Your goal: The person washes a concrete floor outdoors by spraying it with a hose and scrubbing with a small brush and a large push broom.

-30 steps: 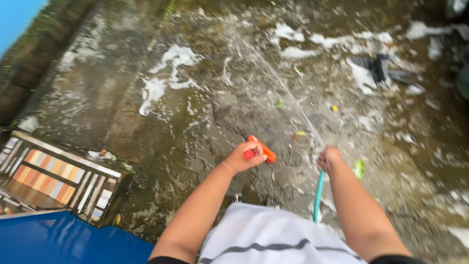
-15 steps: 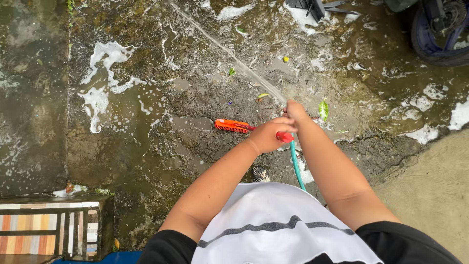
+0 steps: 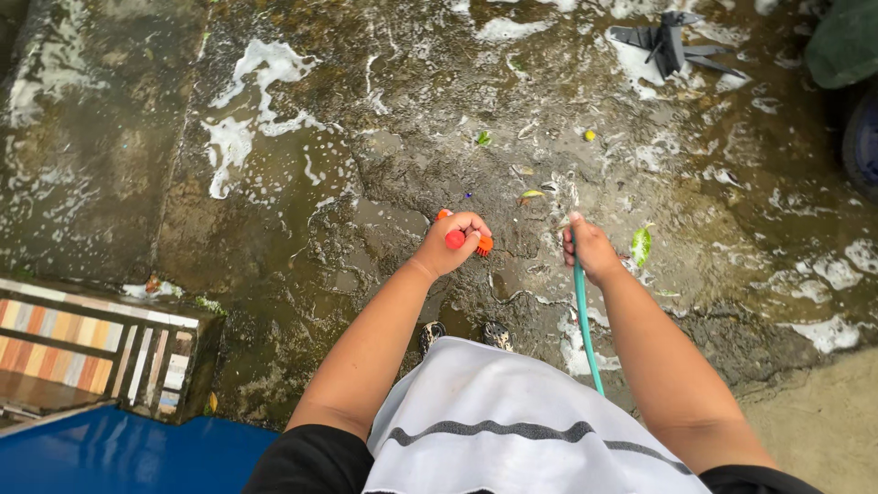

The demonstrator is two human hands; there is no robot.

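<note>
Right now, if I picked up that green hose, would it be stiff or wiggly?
Probably wiggly: the green hose curves gently from the right hand down toward the body. It is likely slippery too, since the concrete floor around it is wet and foamy. It looks thin, so probably fairly light.

Orange scrub brush (image 3: pixel 462 233) held, pointing fwd; teal hose (image 3: pixel 584 320) gripped.

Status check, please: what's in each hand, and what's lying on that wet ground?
Left hand shut on orange plastic scrub brush. Right hand shut on thin teal hose. Green leaf beside it on the wet, foamy concrete.
</note>
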